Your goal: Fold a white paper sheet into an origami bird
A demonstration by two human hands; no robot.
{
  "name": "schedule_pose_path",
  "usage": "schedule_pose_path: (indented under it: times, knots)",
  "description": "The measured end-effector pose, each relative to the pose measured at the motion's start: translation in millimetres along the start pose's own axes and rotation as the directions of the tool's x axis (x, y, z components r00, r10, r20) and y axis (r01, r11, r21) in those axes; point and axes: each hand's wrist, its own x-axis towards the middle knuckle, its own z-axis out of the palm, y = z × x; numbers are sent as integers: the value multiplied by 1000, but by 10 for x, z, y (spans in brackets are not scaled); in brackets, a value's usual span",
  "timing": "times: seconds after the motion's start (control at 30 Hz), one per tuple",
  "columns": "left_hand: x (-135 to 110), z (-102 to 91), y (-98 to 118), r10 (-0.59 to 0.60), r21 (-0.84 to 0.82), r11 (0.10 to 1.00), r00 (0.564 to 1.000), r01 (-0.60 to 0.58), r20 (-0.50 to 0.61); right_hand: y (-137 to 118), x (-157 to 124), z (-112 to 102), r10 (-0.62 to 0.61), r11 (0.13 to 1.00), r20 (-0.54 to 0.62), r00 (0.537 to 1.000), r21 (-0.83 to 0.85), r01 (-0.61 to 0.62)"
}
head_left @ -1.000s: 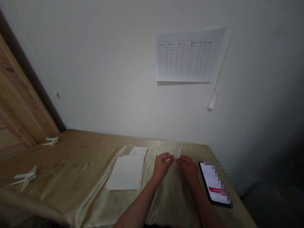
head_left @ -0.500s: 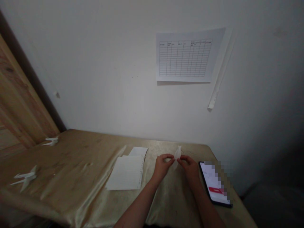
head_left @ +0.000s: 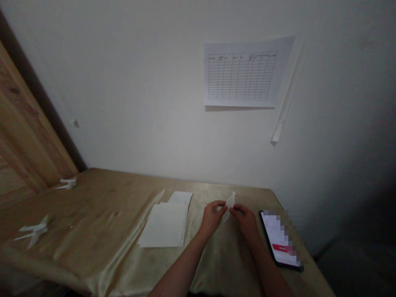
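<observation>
A small piece of folded white paper [head_left: 230, 201] is held just above the table between my two hands. My left hand [head_left: 213, 214] pinches its left side with thumb and fingers. On the other side, the fingertips of my right hand [head_left: 244, 216] are closed on the same paper. Its narrow top end points away from me, and part of its lower end shows between the hands. The exact folds are too small to make out.
Left of my hands lies a stack of lined paper sheets [head_left: 163, 225]. A phone [head_left: 280, 243] with a lit screen is at the right. Two folded paper birds [head_left: 34, 231] [head_left: 67, 182] sit at the table's left. A printed chart [head_left: 239, 76] hangs on the wall.
The folded paper has tilted slightly, and my right fingertips have shifted a little to the left on it. Everything else stays in place.
</observation>
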Motion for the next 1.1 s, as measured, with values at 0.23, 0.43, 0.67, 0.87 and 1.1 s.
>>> schedule_pose_path:
  times: [0.23,0.43,0.67,0.87,1.1]
  knots:
    - [2,-16,44,-2,-12,1000,1000,2,-20,17,3,-1,-37,999,9,999,-34,37]
    - [6,-21,41,-11,15,1000,1000,11,-30,-5,5,0,-7,1000,74,997,15,6]
    - [9,-6,-22,-3,43,999,1000,4,-23,-10,-7,-18,12,1000,-1,1000,-15,-12]
    - [-4,18,-81,11,80,997,999,-7,-44,-39,-23,-14,-4,1000,-57,998,-1,4]
    - [-1,7,-74,35,47,998,999,-34,-18,-28,-18,-23,-4,1000,-48,999,17,5]
